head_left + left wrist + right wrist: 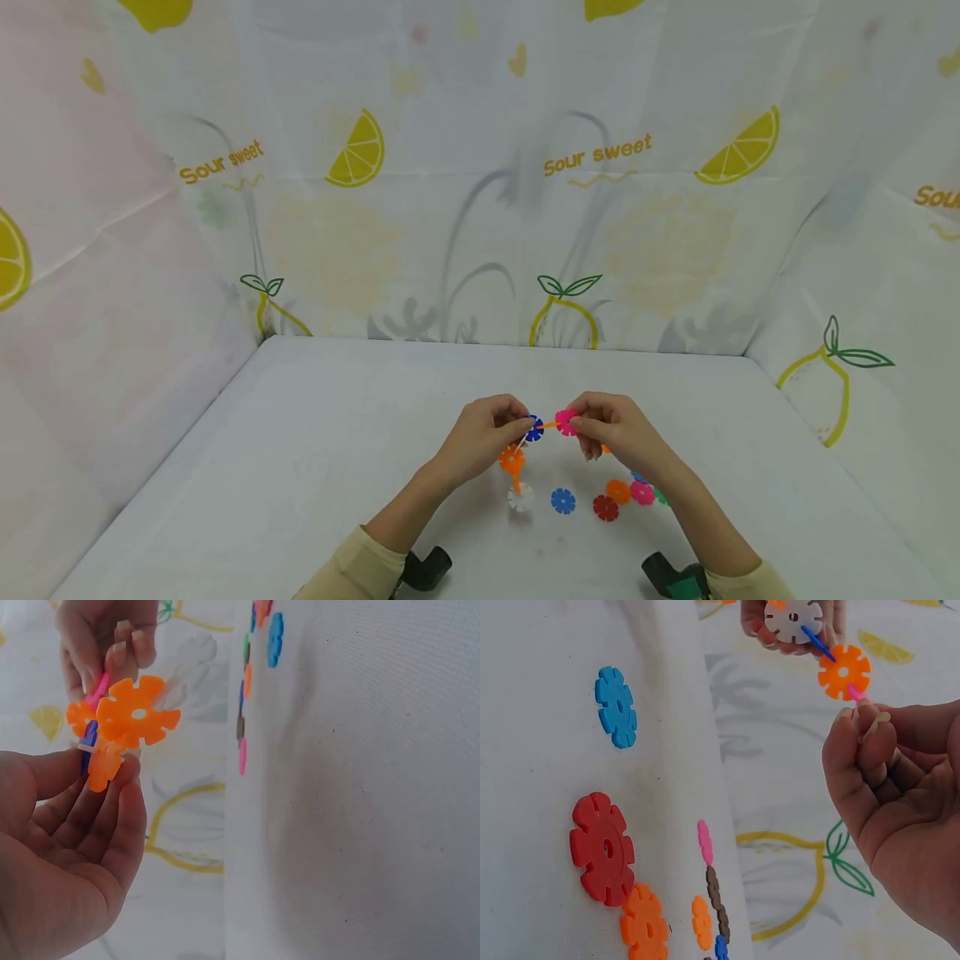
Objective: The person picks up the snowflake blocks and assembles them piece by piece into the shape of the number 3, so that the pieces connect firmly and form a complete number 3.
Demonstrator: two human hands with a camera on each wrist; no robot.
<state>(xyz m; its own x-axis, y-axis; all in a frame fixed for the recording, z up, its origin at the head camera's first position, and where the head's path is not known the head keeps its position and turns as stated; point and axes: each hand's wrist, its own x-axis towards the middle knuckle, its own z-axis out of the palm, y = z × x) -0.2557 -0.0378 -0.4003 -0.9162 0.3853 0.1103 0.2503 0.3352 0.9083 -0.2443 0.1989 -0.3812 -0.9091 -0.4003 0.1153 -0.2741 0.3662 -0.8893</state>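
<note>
Both hands hold a chain of slotted plastic snowflake discs above the white table. My left hand point(476, 442) pinches a dark blue disc point(534, 428) between thumb and fingers. At the other end, my right hand point(618, 432) grips a pink disc point(566, 422), its fingertips covering most of it in the right wrist view. Between these two sits an orange disc point(844, 671), slotted edge-on to its neighbours. From the left hand hang a white disc point(793, 619), an orange disc point(512, 459) and, lowest, a translucent white disc point(521, 498).
Loose discs lie on the table point(360, 467) below the hands: light blue point(562, 501), red point(606, 508), orange point(618, 492) and pink point(642, 492). Brown discs point(717, 904) and others lie farther right, partly behind the right forearm. Lemon-printed cloth point(465, 250) walls the table's back and sides.
</note>
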